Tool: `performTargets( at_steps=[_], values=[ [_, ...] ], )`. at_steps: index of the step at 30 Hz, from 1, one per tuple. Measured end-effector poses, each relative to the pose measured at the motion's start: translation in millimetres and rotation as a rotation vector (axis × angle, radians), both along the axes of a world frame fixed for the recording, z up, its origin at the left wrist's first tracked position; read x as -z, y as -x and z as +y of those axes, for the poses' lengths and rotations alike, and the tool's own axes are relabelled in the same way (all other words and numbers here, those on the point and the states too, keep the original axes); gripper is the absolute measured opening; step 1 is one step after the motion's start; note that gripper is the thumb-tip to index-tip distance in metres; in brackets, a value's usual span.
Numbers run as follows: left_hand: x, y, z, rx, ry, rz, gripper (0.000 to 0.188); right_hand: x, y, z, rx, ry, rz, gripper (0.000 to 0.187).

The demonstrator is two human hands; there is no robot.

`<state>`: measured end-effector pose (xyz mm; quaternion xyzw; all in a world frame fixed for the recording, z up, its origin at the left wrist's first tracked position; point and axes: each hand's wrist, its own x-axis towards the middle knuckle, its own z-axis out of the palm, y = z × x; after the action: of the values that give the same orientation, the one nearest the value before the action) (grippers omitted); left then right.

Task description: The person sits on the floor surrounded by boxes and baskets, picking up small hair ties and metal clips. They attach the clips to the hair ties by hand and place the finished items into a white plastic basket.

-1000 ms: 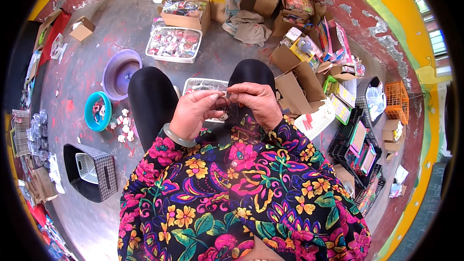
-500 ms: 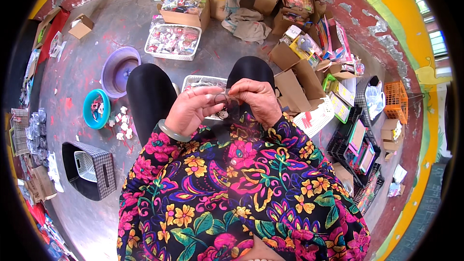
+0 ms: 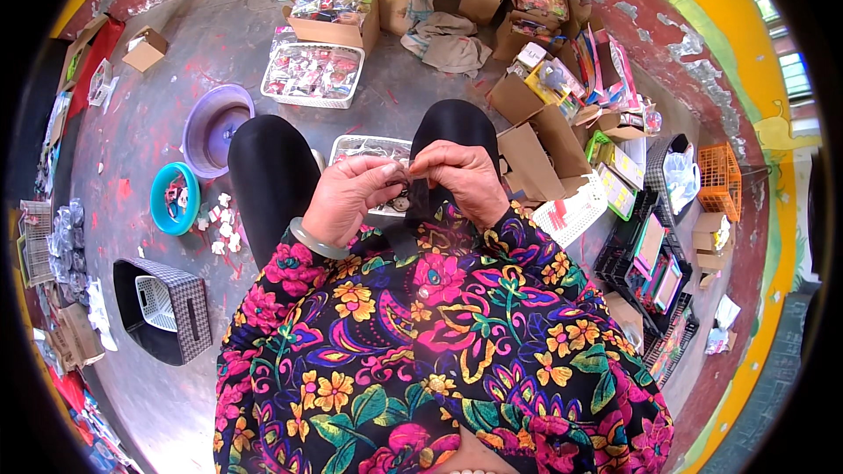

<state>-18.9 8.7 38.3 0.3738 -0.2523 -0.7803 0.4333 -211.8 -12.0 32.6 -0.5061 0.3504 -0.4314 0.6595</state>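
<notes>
Both hands meet in front of my chest, over a white plastic basket [image 3: 345, 142] that sits between my knees. My left hand [image 3: 349, 197], with a pale bangle at the wrist, is closed in a pinch on a thin dark loop that looks like a hair tie; the fingers mostly hide it. My right hand [image 3: 464, 183] pinches the top edge of a small clear plastic bag [image 3: 421, 204], which hangs below its fingertips. The fingertips of the two hands nearly touch. Small dark and pale pieces show in the basket, partly covered by the hands.
Ahead stands another white basket [image 3: 270, 88] of packed items, before a cardboard box [image 3: 373, 28]. To the left are a purple basin [image 3: 195, 147], a turquoise basin [image 3: 159, 216] and a checked bin [image 3: 195, 316]. Open cartons [image 3: 525, 167] and a black crate [image 3: 652, 320] stand right.
My left fingers have closed together and moved against the right fingertips. The dark loop, visible before, is now mostly covered. My right hand has hardly moved.
</notes>
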Motion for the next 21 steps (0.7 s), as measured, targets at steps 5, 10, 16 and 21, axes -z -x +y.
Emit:
performTargets(
  at_steps=[5, 10, 16, 21],
  values=[
    [3.2, 1.2, 1.6, -0.062, 0.033, -0.026, 0.018, 0.5, 3.1, -0.7, 0.000, -0.091, -0.009, 0.018],
    [1.2, 4.5, 2.3, -0.129, 0.113, -0.139, 0.018, -1.6, 5.5, -6.2, -0.012, -0.176, -0.086, 0.024],
    [6.1, 10.9, 8.2, -0.099, 0.324, -0.290, 0.018, 4.4, 1.0, -5.2, -0.107, -0.079, 0.128, 0.025],
    [2.3, 12.0, 9.8, -0.072, 0.339, -0.295, 0.017, -7.0, -1.3, -1.3, 0.001, 0.096, 0.227, 0.010]
  ],
)
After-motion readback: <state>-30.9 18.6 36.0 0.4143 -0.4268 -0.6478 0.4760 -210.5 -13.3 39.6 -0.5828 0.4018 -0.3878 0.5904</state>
